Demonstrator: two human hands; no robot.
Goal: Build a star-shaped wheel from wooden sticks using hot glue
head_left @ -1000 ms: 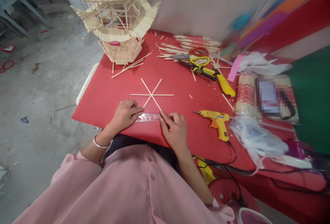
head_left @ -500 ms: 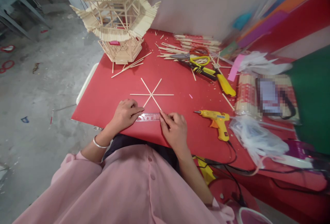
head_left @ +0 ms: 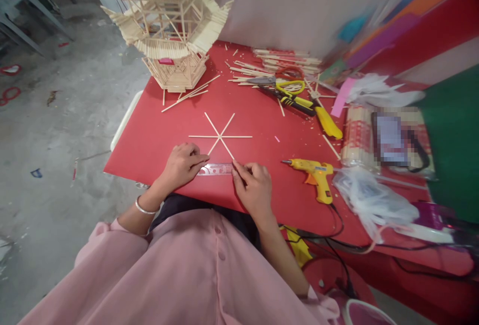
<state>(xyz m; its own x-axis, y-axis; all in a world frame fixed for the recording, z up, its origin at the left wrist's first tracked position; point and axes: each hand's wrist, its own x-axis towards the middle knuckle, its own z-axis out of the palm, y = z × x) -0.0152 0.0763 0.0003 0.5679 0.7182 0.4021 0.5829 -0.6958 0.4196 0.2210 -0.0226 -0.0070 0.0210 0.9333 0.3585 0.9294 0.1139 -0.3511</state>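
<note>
A clear ruler lies flat on the red table, close to its front edge. My left hand is closed on the ruler's left end, thumb and fingertips together. At the other end, my right hand grips the ruler between thumb and forefinger. Just beyond the ruler, three thin sticks crossed at their middles form a six-armed star. Its two near arms reach down to my fingertips, one by each hand; whether the fingers touch them is hard to make out.
A pagoda-like stick model stands at the back left. Loose sticks, scissors and yellow-handled pliers lie at the back. To the right are a yellow glue gun with its cord, a plastic bag, and a phone on stick packs.
</note>
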